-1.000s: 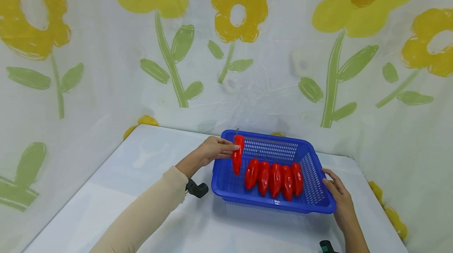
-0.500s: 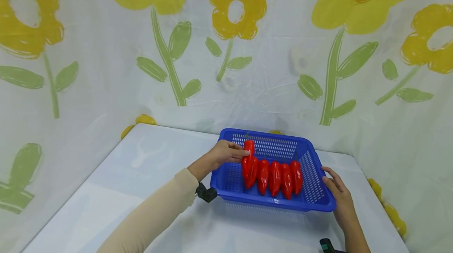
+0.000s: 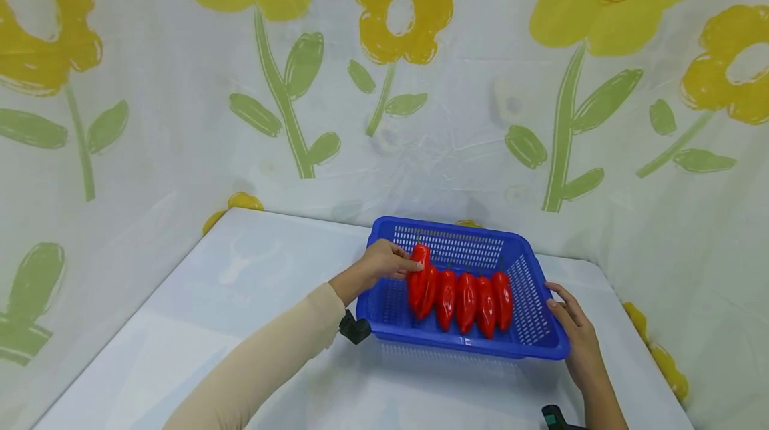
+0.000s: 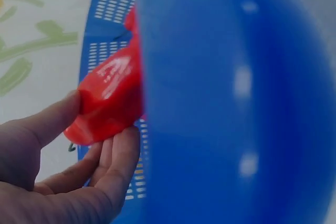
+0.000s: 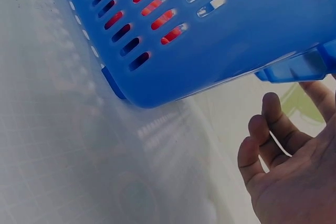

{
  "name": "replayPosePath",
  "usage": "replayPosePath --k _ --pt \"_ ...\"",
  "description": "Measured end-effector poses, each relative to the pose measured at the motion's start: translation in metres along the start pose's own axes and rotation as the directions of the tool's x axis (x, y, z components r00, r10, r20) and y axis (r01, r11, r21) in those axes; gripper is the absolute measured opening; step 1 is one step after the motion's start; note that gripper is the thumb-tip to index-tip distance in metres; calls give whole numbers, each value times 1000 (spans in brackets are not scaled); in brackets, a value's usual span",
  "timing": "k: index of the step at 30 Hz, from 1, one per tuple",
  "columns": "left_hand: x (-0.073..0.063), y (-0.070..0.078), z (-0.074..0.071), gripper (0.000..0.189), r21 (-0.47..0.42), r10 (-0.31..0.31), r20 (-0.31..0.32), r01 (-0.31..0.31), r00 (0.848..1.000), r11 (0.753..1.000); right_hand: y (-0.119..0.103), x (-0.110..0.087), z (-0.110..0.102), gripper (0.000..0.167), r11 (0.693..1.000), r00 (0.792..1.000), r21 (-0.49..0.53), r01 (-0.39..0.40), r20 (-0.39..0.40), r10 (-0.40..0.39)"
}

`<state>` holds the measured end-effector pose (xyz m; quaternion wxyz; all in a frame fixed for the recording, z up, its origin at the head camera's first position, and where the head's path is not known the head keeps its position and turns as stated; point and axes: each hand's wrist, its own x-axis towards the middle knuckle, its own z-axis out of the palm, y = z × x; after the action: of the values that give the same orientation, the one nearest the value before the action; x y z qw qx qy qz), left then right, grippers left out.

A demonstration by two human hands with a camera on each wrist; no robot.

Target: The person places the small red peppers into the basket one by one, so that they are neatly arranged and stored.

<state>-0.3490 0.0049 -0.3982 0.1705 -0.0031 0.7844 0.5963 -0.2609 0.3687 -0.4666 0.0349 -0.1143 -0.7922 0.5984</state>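
A blue plastic basket (image 3: 456,348) with slotted walls sits on the white table, with a row of several red peppers (image 3: 466,303) inside. My left hand (image 3: 384,261) reaches over the basket's left side and pinches another red pepper (image 3: 418,260) between thumb and fingers. This pepper hangs stem up and overlaps the leftmost pepper of the row. In the left wrist view the basket rim (image 4: 210,98) hides part of the pinched pepper (image 4: 107,95). On the basket's right side, my right hand (image 3: 579,340) holds the rim with thumb and forefinger; its other fingers (image 5: 257,129) curl loosely below.
The white table (image 3: 240,270) extends left and in front of the basket. A white curtain (image 3: 456,116) printed with yellow flowers stands right behind it. Dark wrist-mounted devices show by the left wrist (image 3: 356,328) and right wrist (image 3: 555,416).
My left hand has moved right and slightly down with the pinched pepper, from beside the row to its left end. The right hand stays at the basket's rim.
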Motion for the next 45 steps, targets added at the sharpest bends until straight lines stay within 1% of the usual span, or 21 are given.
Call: replayPosePath --k 2,5,8,11,14,17,20,25,29,32,34,37,40,41,43,45 --pt "0 2 3 31 66 -7 -24 8 1000 998 0 -1 -1 60 1000 1000 4 2 -3 -1" --pt "1 4 8 28 158 -20 -59 29 998 987 -1 -2 -2 60 1000 1000 4 0 -5 0" --pt "4 3 12 28 199 -46 -85 63 995 978 0 -2 -1 61 1000 1000 3 -4 -3 4" --pt "3 0 16 28 208 -54 -103 75 993 975 -1 -1 0 63 1000 1000 -4 -13 -5 13" --pt "2 -1 17 28 201 -51 -110 72 993 977 -1 0 0 64 1000 1000 -16 -14 -6 14" --pt "0 -1 17 28 209 -52 -113 75 992 975 -1 0 0 63 1000 1000 -18 -5 -1 5" --pt "0 -1 17 27 234 -53 -116 79 992 969 -1 -1 0 62 1000 1000 -16 8 2 -8" --pt "-1 0 17 23 256 -42 -112 70 993 964 -1 -1 0 60 999 1000 -16 29 -2 -29" --pt "-2 -1 17 21 257 -31 -108 57 994 965 0 -1 0 59 999 999 -15 35 -4 -35" --pt "-3 -3 16 20 252 -7 -106 34 994 967 0 -1 1 59 999 999 -16 35 -3 -35" --pt "-3 -4 15 19 231 5 -101 18 995 973 0 -1 1 59 999 999 -20 36 -2 -36" --pt "-3 -5 12 17 174 18 -73 -5 997 985 1 -1 1 59 999 999 -27 38 -6 -38" --pt "-3 -6 9 18 93 35 -26 -32 999 995 1 0 0 60 999 999 -33 41 -7 -41" --pt "-4 -6 8 19 66 45 -9 -44 999 997 1 0 0 60 999 999 -34 42 -7 -42" --pt "-4 -6 3 21 18 86 19 -87 996 996 1 0 -1 61 998 999 -36 42 -4 -42" --pt "-6 -6 -3 22 -28 131 30 -130 991 991 1 1 -3 61 998 999 -43 40 2 -40"
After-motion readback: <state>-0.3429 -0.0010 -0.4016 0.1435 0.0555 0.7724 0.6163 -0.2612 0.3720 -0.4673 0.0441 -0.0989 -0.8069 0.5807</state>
